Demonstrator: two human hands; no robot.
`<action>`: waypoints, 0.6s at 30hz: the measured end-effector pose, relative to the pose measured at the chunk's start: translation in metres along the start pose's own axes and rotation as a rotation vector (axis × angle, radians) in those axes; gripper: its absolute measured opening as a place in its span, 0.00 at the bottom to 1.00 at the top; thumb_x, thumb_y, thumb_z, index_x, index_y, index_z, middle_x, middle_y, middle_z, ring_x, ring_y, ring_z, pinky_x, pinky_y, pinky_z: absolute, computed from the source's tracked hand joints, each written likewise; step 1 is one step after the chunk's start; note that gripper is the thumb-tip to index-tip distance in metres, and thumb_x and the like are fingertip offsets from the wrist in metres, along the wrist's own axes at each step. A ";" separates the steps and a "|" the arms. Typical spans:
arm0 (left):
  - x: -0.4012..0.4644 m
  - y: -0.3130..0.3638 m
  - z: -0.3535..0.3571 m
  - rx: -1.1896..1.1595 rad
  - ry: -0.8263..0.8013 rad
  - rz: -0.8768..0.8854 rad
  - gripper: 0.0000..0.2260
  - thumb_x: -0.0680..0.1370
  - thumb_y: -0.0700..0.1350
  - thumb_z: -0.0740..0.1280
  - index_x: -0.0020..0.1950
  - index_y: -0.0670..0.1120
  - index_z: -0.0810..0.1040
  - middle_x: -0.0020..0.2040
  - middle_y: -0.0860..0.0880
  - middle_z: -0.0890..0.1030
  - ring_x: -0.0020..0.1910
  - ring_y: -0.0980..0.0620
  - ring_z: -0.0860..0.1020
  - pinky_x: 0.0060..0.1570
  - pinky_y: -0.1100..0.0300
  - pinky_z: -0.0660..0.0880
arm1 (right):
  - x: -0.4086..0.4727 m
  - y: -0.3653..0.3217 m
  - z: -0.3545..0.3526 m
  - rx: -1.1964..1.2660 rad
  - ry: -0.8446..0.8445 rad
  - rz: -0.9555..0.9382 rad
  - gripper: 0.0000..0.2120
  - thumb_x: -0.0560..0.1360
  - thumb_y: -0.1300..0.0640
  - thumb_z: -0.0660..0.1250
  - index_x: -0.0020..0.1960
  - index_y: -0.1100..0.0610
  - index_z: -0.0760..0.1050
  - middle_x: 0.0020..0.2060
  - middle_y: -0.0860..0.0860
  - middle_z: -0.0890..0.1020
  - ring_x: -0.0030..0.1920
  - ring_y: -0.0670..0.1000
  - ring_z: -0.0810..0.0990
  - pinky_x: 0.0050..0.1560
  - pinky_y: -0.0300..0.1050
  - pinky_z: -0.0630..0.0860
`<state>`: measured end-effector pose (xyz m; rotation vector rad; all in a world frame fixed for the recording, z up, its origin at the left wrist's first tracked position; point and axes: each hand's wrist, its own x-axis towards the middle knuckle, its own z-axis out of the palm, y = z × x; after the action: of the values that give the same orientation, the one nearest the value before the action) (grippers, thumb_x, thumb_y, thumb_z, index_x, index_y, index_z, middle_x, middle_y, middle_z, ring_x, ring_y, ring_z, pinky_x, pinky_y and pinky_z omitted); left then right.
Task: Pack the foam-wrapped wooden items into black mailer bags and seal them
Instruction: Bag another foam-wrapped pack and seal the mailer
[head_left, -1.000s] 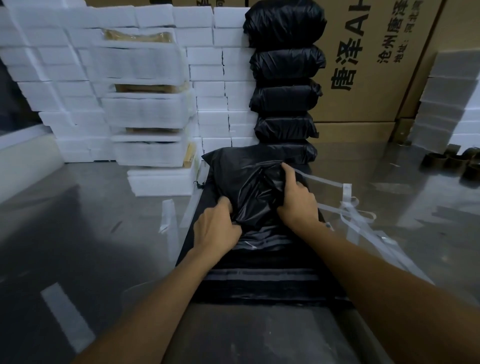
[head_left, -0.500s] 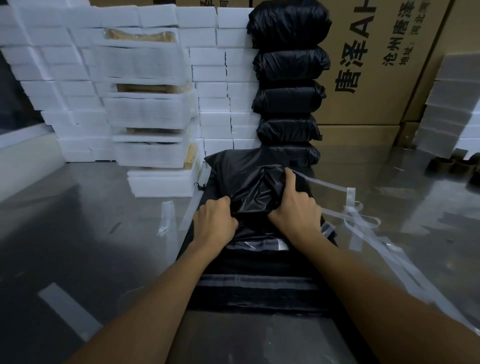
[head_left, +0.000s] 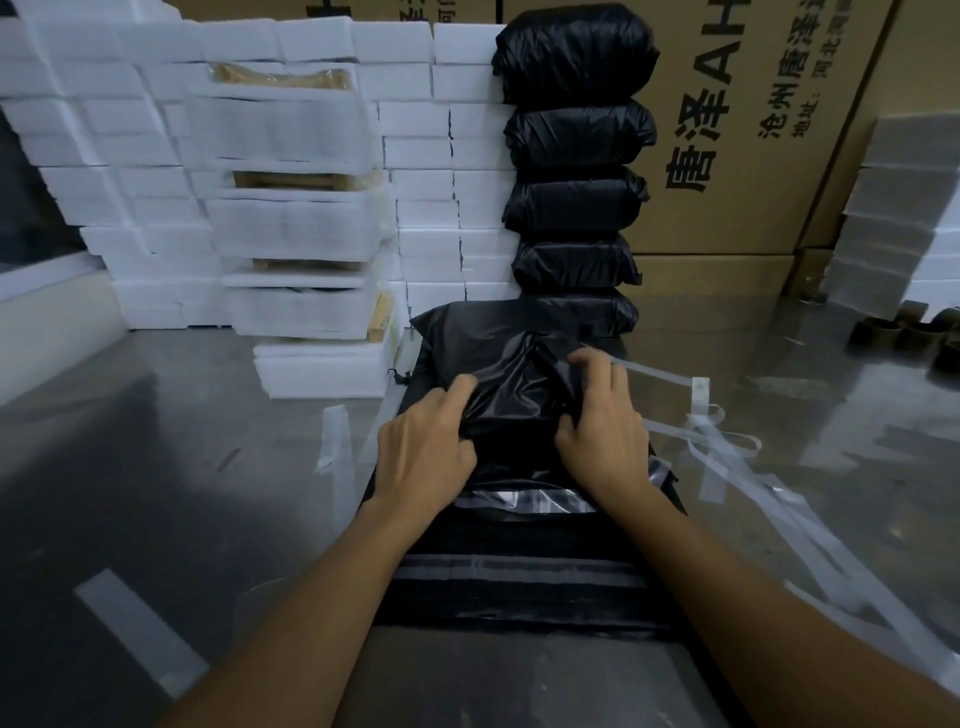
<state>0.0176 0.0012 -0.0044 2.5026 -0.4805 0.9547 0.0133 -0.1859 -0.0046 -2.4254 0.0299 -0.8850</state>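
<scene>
I look down on a grey metal table (head_left: 156, 457). Against the back wall, to the left, stand stacks of white foam-wrapped items (head_left: 291, 228), some showing wood at their open ends. Just right of them rises a column of packed black bags (head_left: 574, 156), five high, in front of cardboard boxes (head_left: 753, 130) printed with Chinese characters. Clear peeled tape strips (head_left: 727, 452) trail across the table on the right, one touching my right hand's fingers. Cardboard tape cores (head_left: 904, 332) sit at far right.

The black mailer bag (head_left: 519, 395) lies at centre, directly before the column, on a pile of flat black bags (head_left: 519, 582). Its long axis runs away from me, with the grey adhesive strip at my end. My left hand (head_left: 421, 457) pinches crumpled plastic at the bag's left. My right hand (head_left: 602, 441) grips it at the right, fingers curled over the top.
</scene>
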 end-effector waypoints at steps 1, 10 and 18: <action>0.000 -0.003 -0.003 -0.066 -0.011 0.000 0.19 0.65 0.32 0.68 0.54 0.45 0.78 0.36 0.47 0.78 0.32 0.46 0.74 0.30 0.57 0.67 | -0.003 0.001 -0.003 0.042 0.031 -0.022 0.24 0.70 0.66 0.64 0.62 0.49 0.67 0.56 0.50 0.74 0.43 0.58 0.77 0.36 0.52 0.73; 0.028 -0.031 -0.032 -0.597 -0.516 -0.373 0.17 0.65 0.27 0.64 0.22 0.45 0.71 0.21 0.52 0.68 0.21 0.57 0.66 0.26 0.65 0.61 | 0.009 0.000 -0.046 0.041 -0.331 -0.049 0.05 0.65 0.62 0.63 0.33 0.58 0.77 0.29 0.53 0.78 0.34 0.58 0.75 0.32 0.43 0.68; 0.036 -0.026 -0.062 -0.521 -1.159 -0.588 0.23 0.78 0.54 0.61 0.35 0.38 0.83 0.26 0.42 0.78 0.23 0.51 0.71 0.29 0.61 0.63 | 0.023 0.002 -0.068 0.274 -0.689 0.249 0.30 0.72 0.33 0.67 0.27 0.59 0.79 0.22 0.49 0.76 0.23 0.48 0.73 0.30 0.41 0.69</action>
<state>0.0213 0.0481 0.0558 2.2195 -0.2102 -0.8067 -0.0091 -0.2264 0.0511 -2.2735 -0.0421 0.0772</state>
